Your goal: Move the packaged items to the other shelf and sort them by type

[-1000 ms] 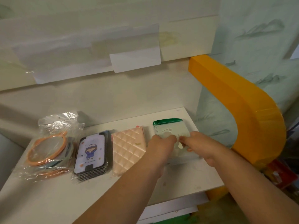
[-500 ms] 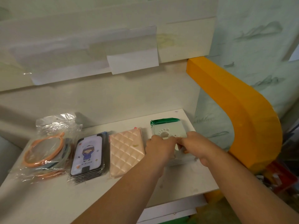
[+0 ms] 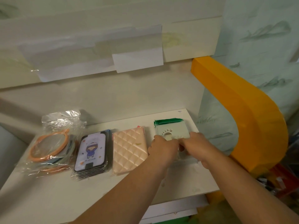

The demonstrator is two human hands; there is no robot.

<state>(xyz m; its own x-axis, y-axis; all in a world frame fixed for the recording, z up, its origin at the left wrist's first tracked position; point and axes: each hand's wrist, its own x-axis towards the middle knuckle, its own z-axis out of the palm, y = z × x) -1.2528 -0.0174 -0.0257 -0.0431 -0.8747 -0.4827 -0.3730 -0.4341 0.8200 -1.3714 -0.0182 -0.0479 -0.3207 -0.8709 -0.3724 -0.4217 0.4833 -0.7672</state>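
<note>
Both hands sat on the pale green paw-print packet with dark green top strip (image 3: 172, 130), at the right end of the white shelf (image 3: 48, 199). Left hand (image 3: 163, 147) had fingers curled over the packet's near-left part; right hand (image 3: 196, 147) curled over its near-right part, knuckles touching the left's. Exact pinch could not be told, fingertips hidden. Just left of the left hand lay the pink quilted flat case (image 3: 129, 149), further left the stack of black-edged cartoon-girl cases (image 3: 91, 152), then the clear bags of orange-rimmed round mirrors (image 3: 50, 143).
</note>
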